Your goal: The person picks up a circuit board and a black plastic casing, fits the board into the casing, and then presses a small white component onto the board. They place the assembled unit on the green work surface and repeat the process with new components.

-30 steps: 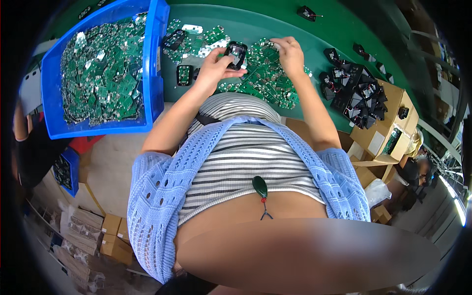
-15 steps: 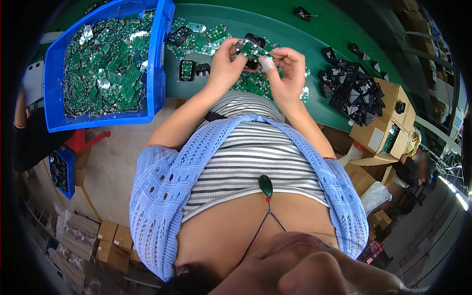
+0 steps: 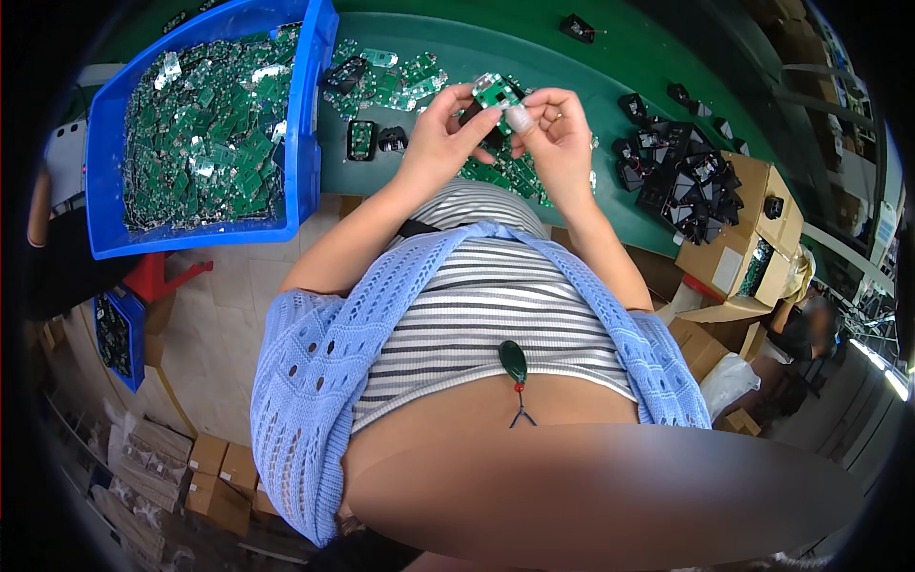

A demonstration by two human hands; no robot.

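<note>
Above the green table I hold a small green circuit board (image 3: 496, 91) up between both hands. My left hand (image 3: 440, 135) is closed on the board's left edge, thumb in front. A dark part shows behind the board beside those fingers; I cannot make out what it is. My right hand (image 3: 560, 143) pinches the board's right edge, with a whitish cover on the thumb and a ring on one finger. Beneath the hands lie more loose circuit boards (image 3: 496, 172). Left of my left hand are a black case (image 3: 361, 140) with a green board in it and a small black part (image 3: 392, 137).
A blue bin (image 3: 303, 143) heaped with circuit boards stands at the left. Black housings (image 3: 701, 186) with wires are piled at the right beside an open cardboard box (image 3: 729, 267). Loose boards (image 3: 415, 81) lie at the far side. Other people sit at both edges.
The board has turned in my fingers and now tilts upright, its face showing more. My left hand has shifted slightly to the right, and the right fingers have closed in nearer the board.
</note>
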